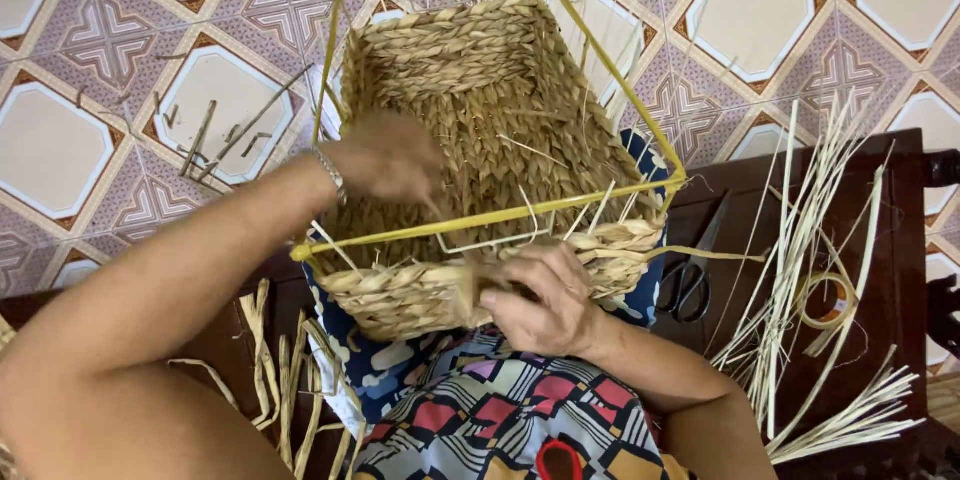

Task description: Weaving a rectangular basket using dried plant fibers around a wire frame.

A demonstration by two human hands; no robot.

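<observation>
- Two hands are working a half-woven tan straw basket [480, 130] on a yellow wire frame [500, 218], lying on the person's lap.
- Left hand [385, 158] is reaching inside; its fingers look curled, grip unclear.
- Right hand [545, 298] is pinching the braided near rim.
- Black scissors [690, 275] are lying just beside, on the dark wooden bench [890, 230].

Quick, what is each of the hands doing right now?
Left hand: inside the woven straw basket on a yellow wire frame, fingers curled; grip cannot be told.
Right hand: closed on the basket's near rim.
</observation>
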